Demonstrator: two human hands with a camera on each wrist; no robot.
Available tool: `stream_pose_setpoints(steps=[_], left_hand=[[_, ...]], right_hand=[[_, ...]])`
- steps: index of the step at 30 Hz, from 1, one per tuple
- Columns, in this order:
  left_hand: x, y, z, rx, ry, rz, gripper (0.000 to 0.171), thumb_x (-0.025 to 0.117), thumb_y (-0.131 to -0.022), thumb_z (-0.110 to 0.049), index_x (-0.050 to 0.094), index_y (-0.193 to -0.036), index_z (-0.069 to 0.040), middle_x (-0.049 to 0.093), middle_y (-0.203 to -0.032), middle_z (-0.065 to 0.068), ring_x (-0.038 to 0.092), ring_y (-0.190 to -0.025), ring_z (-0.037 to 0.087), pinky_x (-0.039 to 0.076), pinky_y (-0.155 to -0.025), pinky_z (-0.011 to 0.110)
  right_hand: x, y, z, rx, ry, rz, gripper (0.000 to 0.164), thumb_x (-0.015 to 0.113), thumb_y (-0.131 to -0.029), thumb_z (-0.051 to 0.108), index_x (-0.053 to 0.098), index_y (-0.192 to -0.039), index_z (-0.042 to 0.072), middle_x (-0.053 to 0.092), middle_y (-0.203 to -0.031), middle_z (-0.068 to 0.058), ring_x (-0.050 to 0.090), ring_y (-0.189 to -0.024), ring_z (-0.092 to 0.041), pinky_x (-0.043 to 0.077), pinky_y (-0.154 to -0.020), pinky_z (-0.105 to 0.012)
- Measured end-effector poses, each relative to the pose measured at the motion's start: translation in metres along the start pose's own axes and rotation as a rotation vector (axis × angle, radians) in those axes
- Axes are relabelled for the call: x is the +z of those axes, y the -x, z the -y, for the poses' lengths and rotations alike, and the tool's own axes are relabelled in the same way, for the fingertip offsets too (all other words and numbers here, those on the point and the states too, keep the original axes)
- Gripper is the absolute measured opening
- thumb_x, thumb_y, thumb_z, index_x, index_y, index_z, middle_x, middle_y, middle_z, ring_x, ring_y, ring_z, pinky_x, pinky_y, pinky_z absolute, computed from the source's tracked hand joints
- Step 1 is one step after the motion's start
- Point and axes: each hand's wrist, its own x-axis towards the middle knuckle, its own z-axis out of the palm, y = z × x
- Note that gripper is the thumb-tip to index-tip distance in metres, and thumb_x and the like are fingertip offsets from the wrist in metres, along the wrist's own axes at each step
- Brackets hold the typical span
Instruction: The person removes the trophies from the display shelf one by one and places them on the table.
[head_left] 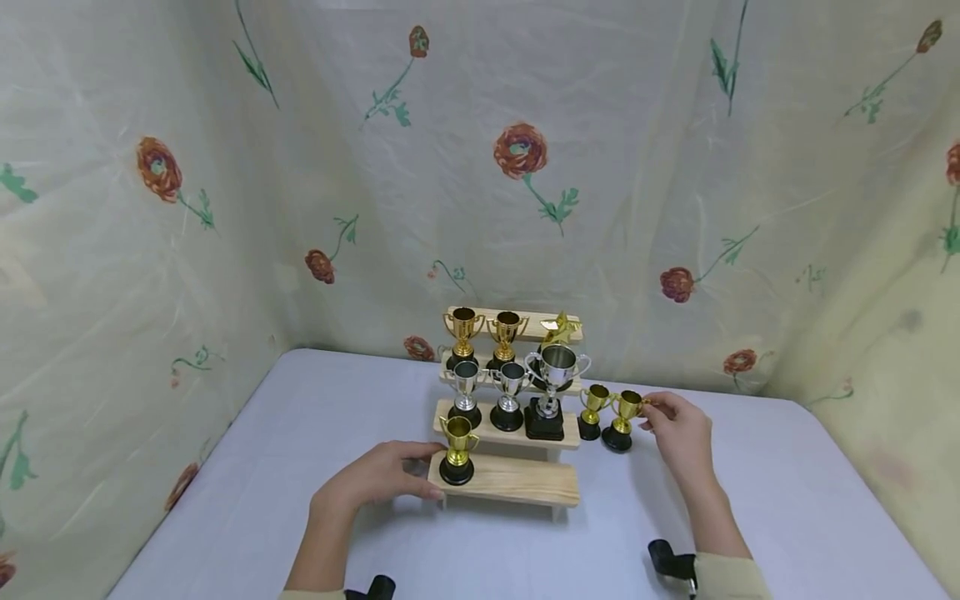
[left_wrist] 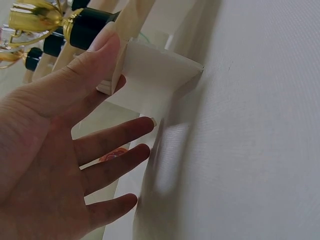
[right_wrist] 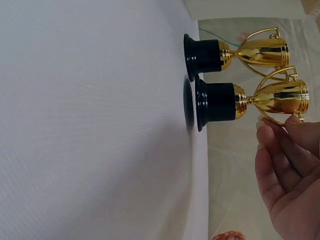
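Note:
My right hand [head_left: 678, 425] pinches one handle of a small gold trophy cup [right_wrist: 285, 97] with a round black base. In the right wrist view, a thin gap and a shadow show between that base and the table. A similar gold trophy [right_wrist: 262, 52] stands right beside it. On the left, my left hand [head_left: 378, 475] holds the end of the lowest step of a wooden tiered stand [head_left: 525, 479], thumb at the front and index finger behind; its other fingers [left_wrist: 115, 137] spread out straight. Near that thumb, another gold trophy [head_left: 457, 450] stands on the step.
Two silver trophies [head_left: 465, 387] and a larger silver cup [head_left: 551, 392] occupy the second step. Higher up are two gold cups [head_left: 506, 333] and a gold star trophy [head_left: 558, 329]. White cloth covers the table [head_left: 247, 500]; a flowered curtain [head_left: 450, 167] hangs behind.

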Motion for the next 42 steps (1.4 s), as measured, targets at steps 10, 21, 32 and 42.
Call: stream_pose_setpoints(steps=[10,21,32,42], left_hand=[[0.001,0.0,0.001,0.007,-0.007,0.005,0.068,0.085,-0.073,-0.043,0.063,-0.135,-0.026,0.059,-0.142,0.003,0.047,-0.139,0.032,0.038,-0.112,0.058],[0.004,0.002,-0.002,0.008,-0.002,0.015,0.069,0.086,-0.072,-0.043,0.063,-0.135,-0.025,0.06,-0.141,0.003,0.049,-0.137,0.031,0.039,-0.111,0.058],[0.001,0.0,-0.005,0.06,-0.017,0.006,0.065,0.086,-0.073,-0.042,0.064,-0.133,-0.028,0.062,-0.138,0.002,0.05,-0.136,0.029,0.039,-0.111,0.056],[0.0,0.001,-0.003,0.059,-0.023,0.007,0.066,0.086,-0.074,-0.04,0.063,-0.134,-0.026,0.061,-0.139,0.003,0.05,-0.136,0.03,0.038,-0.112,0.056]], right_hand=[[-0.001,-0.005,-0.008,-0.014,-0.015,0.047,0.021,0.061,-0.096,0.005,0.068,-0.112,-0.007,0.072,-0.101,-0.027,0.071,-0.069,-0.015,0.059,-0.066,-0.025],[-0.003,-0.006,-0.012,0.002,-0.018,0.057,0.02,0.06,-0.096,0.002,0.067,-0.111,-0.009,0.072,-0.1,-0.028,0.069,-0.067,-0.01,0.06,-0.067,-0.027],[-0.013,-0.007,-0.009,-0.056,0.079,0.089,0.024,0.064,-0.094,0.007,0.067,-0.115,-0.004,0.073,-0.101,-0.025,0.071,-0.071,-0.017,0.057,-0.065,-0.024],[-0.022,0.002,-0.002,-0.135,0.191,0.036,0.026,0.066,-0.091,0.008,0.068,-0.115,0.0,0.074,-0.105,-0.021,0.07,-0.075,-0.014,0.05,-0.06,-0.019]])
